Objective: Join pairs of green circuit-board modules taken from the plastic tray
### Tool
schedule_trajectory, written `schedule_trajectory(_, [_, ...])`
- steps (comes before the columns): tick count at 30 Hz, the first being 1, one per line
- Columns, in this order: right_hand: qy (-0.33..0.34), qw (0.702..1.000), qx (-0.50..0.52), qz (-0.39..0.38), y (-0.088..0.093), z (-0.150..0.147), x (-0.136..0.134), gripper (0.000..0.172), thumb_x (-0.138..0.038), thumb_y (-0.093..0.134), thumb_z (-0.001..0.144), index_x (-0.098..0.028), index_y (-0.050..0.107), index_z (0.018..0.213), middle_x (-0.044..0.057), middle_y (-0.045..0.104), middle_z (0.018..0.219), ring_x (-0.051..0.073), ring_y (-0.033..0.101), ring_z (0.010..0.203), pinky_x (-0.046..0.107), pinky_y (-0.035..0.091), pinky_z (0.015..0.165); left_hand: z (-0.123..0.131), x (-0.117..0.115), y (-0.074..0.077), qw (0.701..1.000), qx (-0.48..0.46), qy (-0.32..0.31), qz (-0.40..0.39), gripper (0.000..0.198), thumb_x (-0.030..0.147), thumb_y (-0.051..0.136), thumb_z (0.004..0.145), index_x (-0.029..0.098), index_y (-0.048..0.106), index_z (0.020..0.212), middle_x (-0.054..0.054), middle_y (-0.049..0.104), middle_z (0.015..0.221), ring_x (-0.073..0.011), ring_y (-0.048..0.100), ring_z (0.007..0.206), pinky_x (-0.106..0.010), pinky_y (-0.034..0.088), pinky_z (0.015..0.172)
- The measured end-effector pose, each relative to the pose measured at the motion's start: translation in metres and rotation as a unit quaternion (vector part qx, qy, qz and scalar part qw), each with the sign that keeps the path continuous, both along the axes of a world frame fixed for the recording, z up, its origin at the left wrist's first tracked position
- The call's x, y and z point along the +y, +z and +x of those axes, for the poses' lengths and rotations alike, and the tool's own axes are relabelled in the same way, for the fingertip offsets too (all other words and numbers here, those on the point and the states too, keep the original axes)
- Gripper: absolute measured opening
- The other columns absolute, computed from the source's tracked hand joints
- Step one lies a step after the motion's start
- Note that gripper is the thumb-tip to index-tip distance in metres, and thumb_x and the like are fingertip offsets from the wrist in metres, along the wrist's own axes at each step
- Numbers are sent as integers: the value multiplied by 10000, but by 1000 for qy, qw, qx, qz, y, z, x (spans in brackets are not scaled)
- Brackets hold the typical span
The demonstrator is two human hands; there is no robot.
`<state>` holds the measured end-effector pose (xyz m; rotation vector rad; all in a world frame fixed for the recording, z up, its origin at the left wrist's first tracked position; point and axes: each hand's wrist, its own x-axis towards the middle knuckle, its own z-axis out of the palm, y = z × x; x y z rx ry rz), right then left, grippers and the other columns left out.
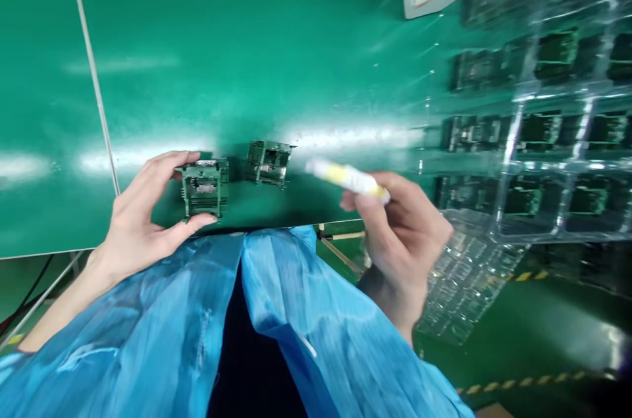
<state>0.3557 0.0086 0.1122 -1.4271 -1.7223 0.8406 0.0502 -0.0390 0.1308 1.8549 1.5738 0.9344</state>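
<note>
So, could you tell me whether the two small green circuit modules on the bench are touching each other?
Apart. The head view shows bare green benchtop between the module in the left hand, and the second module.

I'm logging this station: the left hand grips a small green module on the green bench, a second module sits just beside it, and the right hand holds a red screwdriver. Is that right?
Not quite. In the head view the right hand holds a white and yellow pen-like marker, not a red screwdriver. The rest stands: the left hand grips a small green module on the green bench, the second module just beside it.
</note>
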Motion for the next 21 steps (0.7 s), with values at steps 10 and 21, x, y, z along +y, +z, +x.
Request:
schedule_trajectory(10, [103, 990, 96, -8, 20, -23, -14, 295, -139, 684, 894, -335, 741, 1106, -1, 700, 797, 181, 656, 653, 336, 537, 528, 9, 0, 14, 999, -27, -25, 14, 773, 431, 848, 754, 251, 515, 1429, -118, 704, 1229, -297, 664, 1167, -417, 620, 900])
schedule_trajectory(21, [45, 917, 333, -216, -4, -22, -22, 99, -317, 716, 922, -316, 801, 974, 11, 659, 869, 86, 600, 564, 236, 499, 474, 7, 2, 8, 998, -43, -26, 34, 786, 378, 869, 741, 218, 527, 1431, -140, 703, 1220, -282, 661, 1159, -407, 614, 919])
